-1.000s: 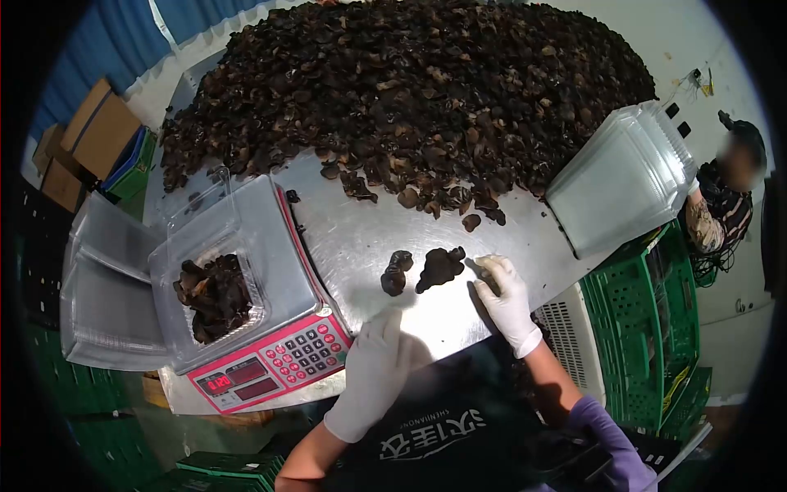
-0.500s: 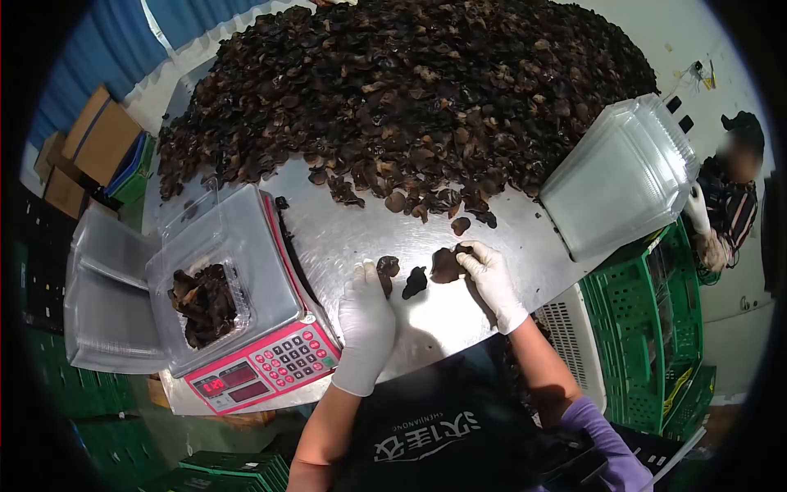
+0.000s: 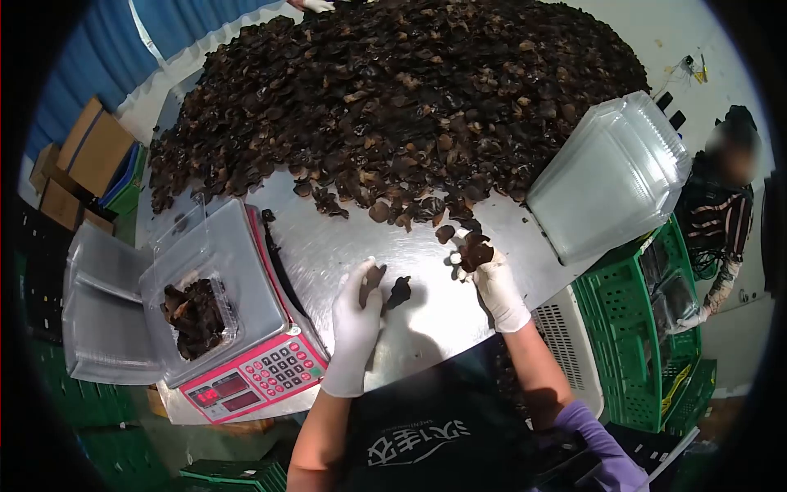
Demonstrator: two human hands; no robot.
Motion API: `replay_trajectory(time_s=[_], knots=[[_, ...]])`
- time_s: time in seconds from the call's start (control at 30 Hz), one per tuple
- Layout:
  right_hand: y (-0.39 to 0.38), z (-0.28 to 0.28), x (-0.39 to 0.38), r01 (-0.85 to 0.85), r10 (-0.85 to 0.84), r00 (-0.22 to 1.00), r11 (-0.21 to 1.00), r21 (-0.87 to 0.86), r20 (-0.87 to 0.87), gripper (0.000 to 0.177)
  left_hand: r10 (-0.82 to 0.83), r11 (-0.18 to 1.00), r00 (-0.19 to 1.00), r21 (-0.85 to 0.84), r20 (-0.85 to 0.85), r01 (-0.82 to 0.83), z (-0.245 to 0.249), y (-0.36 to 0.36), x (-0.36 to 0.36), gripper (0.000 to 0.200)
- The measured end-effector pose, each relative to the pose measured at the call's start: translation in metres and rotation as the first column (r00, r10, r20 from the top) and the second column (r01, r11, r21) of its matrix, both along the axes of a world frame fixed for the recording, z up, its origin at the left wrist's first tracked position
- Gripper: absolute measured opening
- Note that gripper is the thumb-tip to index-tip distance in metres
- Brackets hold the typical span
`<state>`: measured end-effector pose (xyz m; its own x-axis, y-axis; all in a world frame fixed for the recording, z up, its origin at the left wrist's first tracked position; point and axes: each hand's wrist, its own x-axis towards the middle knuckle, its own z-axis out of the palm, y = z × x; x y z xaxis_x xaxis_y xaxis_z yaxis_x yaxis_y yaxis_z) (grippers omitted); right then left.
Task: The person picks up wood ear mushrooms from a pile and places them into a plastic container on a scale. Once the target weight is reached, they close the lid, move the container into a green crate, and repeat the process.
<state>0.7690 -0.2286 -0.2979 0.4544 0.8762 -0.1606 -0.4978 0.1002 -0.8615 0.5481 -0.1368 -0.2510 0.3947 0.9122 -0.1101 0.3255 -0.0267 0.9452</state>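
Observation:
My left hand (image 3: 356,324), in a white glove, pinches a dark wood ear mushroom piece (image 3: 372,284) between thumb and fingers. Just to its right, a small black wood ear piece (image 3: 399,292) lies on the metal table. My right hand (image 3: 500,289), also gloved, grips a brown wood ear piece (image 3: 475,251) near the front of a big wood ear heap (image 3: 393,107). To the left, a clear plastic tray (image 3: 233,316) with wood ear in it rests on a red digital scale (image 3: 270,373).
Stacked clear trays (image 3: 611,176) stand at the table's right; more clear plastic lids or trays (image 3: 106,307) lean left of the scale. Green crates (image 3: 631,328) and a white basket (image 3: 566,344) border the right edge. A co-worker (image 3: 721,189) is at far right; another gloved hand (image 3: 316,5) shows behind the heap.
My left hand has closed on the wood ear piece that was beside it. My right hand has turned and lifted its piece. The co-worker at right has lowered an arm toward the green crate.

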Motion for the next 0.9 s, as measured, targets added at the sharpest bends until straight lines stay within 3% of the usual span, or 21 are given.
replay_trajectory(time_s=[0.03, 0.07, 0.13, 0.2, 0.27, 0.33, 0.37, 0.4, 0.43, 0.47, 0.5, 0.53, 0.57, 0.6, 0.63, 0.7, 0.73, 0.8, 0.9], knots=[[-0.001, 0.003, 0.0, 0.004, -0.004, 1.0, 1.0, 0.012, 0.006, 0.033, -0.093, 0.967, 0.985, 0.248, 0.144, 0.055, -0.031, -0.002, -0.002, 0.051], [-0.002, 0.003, 0.002, 0.009, -0.009, 1.0, 1.0, 0.011, 0.01, 0.033, -0.107, 0.974, 0.982, 0.214, 0.155, 0.072, -0.033, -0.006, 0.001, 0.048], [-0.005, 0.001, 0.003, -0.034, 0.034, 0.999, 0.999, 0.024, 0.021, 0.033, -0.096, 0.868, 0.985, 0.473, -0.141, 0.152, -0.021, -0.022, 0.009, 0.044], [-0.02, 0.008, 0.004, -0.076, 0.076, 0.996, 0.997, -0.008, -0.037, 0.031, -0.078, 0.865, 0.971, 0.469, -0.225, 0.179, -0.024, -0.031, 0.018, 0.04], [-0.058, 0.05, 0.021, -0.329, 0.372, 0.923, 0.896, -0.299, 0.098, 0.028, -0.067, 0.766, 0.884, 0.545, -0.462, 0.342, -0.04, -0.026, 0.024, 0.033], [-0.108, 0.085, 0.039, -0.462, 0.731, 0.603, 0.646, -0.608, 0.318, 0.03, -0.033, 0.757, 0.906, 0.582, -0.422, 0.298, -0.051, -0.02, 0.025, 0.029], [-0.136, 0.094, 0.049, -0.279, 0.792, 0.289, 0.607, -0.744, 0.537, 0.032, -0.05, 0.773, 0.954, 0.593, -0.295, 0.224, -0.056, -0.015, 0.023, 0.026], [-0.15, 0.103, 0.054, -0.053, 0.787, -0.095, 0.608, -0.792, 0.61, 0.035, -0.062, 0.79, 0.985, 0.596, -0.161, 0.147, -0.052, -0.011, 0.023, 0.024], [-0.151, 0.105, 0.056, 0.157, 0.862, -0.081, 0.507, -0.848, 0.5, 0.039, -0.061, 0.789, 0.986, 0.597, -0.157, 0.144, -0.047, -0.008, 0.023, 0.024], [-0.15, 0.109, 0.057, 0.355, 0.921, -0.037, 0.375, -0.856, 0.388, 0.044, -0.084, 0.994, 0.983, 0.08, 0.165, 0.071, -0.039, -0.007, 0.022, 0.026], [-0.138, 0.111, 0.052, 0.385, 0.857, 0.044, 0.46, -0.8, 0.514, 0.04, 0.075, 0.874, 0.899, -0.463, 0.431, 0.149, -0.03, -0.005, 0.021, 0.029], [-0.126, 0.1, 0.05, 0.28, 0.686, 0.236, 0.631, -0.724, 0.688, 0.038, 0.078, 0.873, 0.901, -0.466, 0.428, 0.145, -0.026, -0.003, 0.018, 0.029], [-0.111, 0.084, 0.048, 0.204, 0.464, 0.436, 0.783, -0.588, 0.771, 0.036, 0.193, 0.733, 0.794, -0.622, 0.576, 0.273, -0.023, 0.0, 0.013, 0.03], [-0.084, 0.081, 0.039, 0.165, 0.365, 0.544, 0.836, -0.523, 0.756, 0.031, 0.34, 0.568, 0.661, -0.706, 0.669, 0.422, -0.02, 0.003, 0.008, 0.031], [-0.064, 0.058, 0.04, 0.165, 0.272, 0.482, 0.906, -0.391, 0.833, 0.037, 0.383, 0.51, 0.629, -0.723, 0.676, 0.466, -0.021, 0.005, 0.005, 0.038], [-0.014, 0.047, 0.031, 0.365, 0.295, 0.229, 0.857, -0.363, 0.928, 0.044, 0.415, 0.489, 0.625, -0.741, 0.661, 0.459, -0.015, 0.004, 0.002, 0.041], [0.004, 0.038, 0.029, 0.389, 0.219, 0.163, 0.882, -0.266, 0.962, 0.047, 0.443, 0.478, 0.612, -0.75, 0.655, 0.457, -0.013, 0.004, 0.002, 0.043], [0.035, 0.025, 0.027, 0.406, 0.178, 0.036, 0.896, -0.177, 0.983, 0.039, 0.371, 0.53, 0.636, -0.716, 0.677, 0.454, -0.012, 0.006, -0.001, 0.052], [0.05, 0.013, 0.036, 0.387, 0.245, -0.017, 0.896, -0.219, 0.969, 0.033, 0.359, 0.568, 0.565, -0.654, 0.743, 0.499, -0.02, 0.008, -0.002, 0.054]])
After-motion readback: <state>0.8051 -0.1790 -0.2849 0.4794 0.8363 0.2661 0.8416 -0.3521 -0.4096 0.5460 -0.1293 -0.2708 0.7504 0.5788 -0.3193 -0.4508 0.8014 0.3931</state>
